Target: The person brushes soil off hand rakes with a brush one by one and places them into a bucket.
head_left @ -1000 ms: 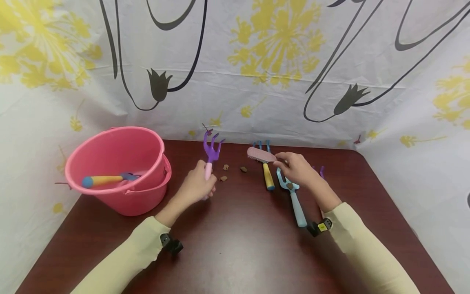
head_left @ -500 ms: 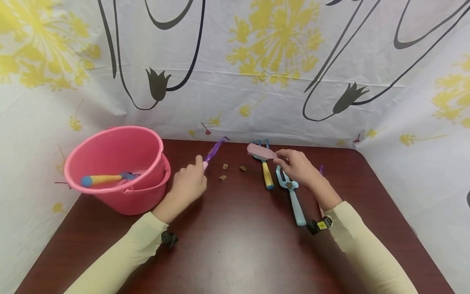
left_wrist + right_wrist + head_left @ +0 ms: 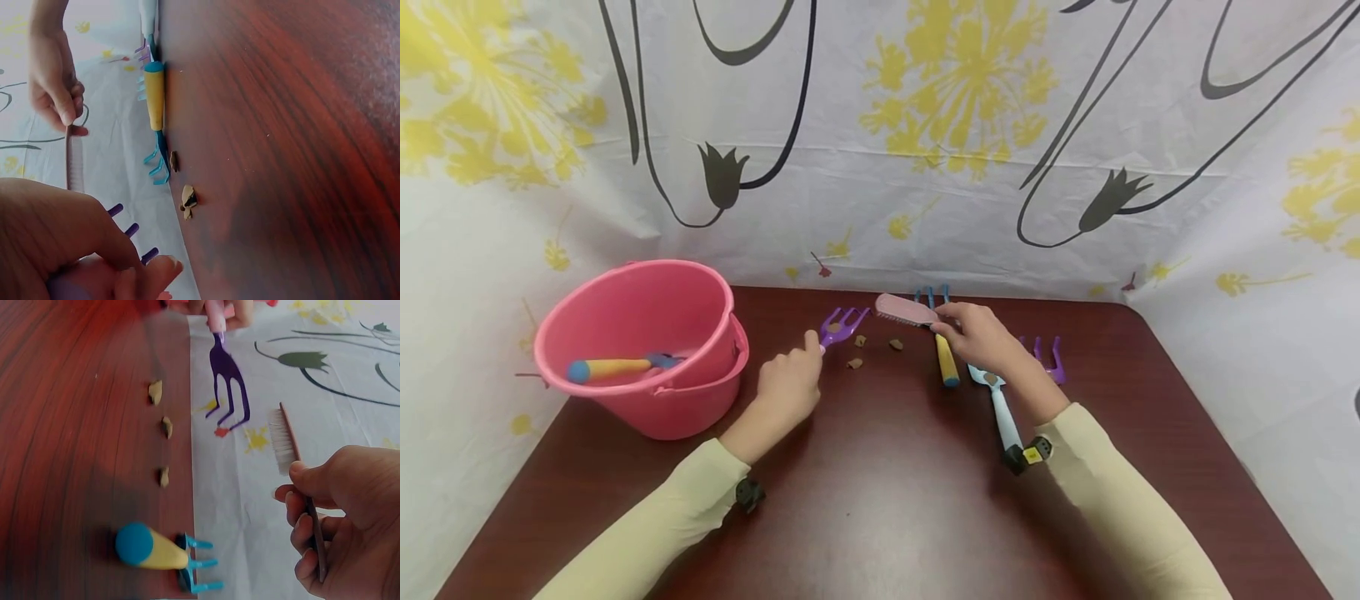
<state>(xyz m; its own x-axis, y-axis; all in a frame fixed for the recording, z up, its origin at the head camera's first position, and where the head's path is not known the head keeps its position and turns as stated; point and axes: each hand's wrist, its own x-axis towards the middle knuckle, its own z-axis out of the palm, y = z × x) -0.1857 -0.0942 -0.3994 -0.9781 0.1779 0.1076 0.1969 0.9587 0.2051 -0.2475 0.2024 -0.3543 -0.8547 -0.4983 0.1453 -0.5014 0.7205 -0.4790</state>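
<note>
My left hand (image 3: 788, 387) grips the pink handle of a small purple garden fork (image 3: 835, 338), its tines pointing away to the right. A brown bit (image 3: 834, 327) shows against the fork's head. My right hand (image 3: 977, 335) holds a pink brush (image 3: 904, 309) by its handle, thumb along it, bristles facing down. In the right wrist view the brush (image 3: 287, 434) is raised, apart from the purple fork (image 3: 226, 365). Brown crumb-like pieces (image 3: 854, 363) lie on the table between the two hands.
A pink bucket (image 3: 700, 408) at left contains a yellow-handled tool (image 3: 613, 367). Below the brush and right hand lie a yellow-handled blue rake (image 3: 947, 362) and a light-blue fork (image 3: 1006, 417) bearing a brown piece. Another purple fork (image 3: 1056, 372) lies further right. A patterned sheet (image 3: 865, 208) backs the table.
My left hand has turned and lowered the purple fork, its tines swinging from upright to sideways. My right hand has moved left with the brush, towards the fork.
</note>
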